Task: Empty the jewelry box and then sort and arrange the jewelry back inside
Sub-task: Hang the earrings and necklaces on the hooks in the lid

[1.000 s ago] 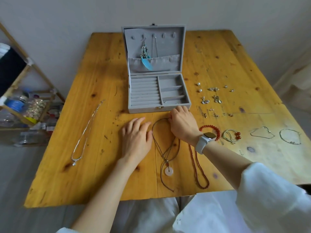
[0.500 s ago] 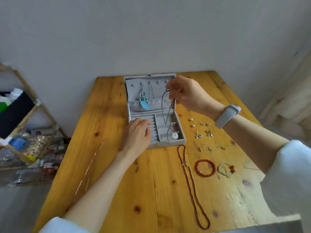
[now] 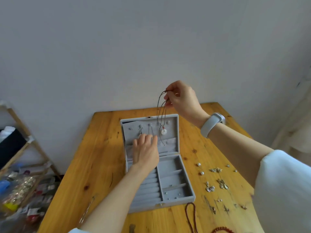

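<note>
Grey velvet jewelry box open; right hand pinches corded round-pendant necklace, left hand spread flat.

A single wide-angle head-worn view is given, looking forward and slightly down from close above the yellow wooden table. The upper half of the frame is filled by the plain grey wall; the table is confined to the lower centre.

Cord necklace now lifted lidward
</note>
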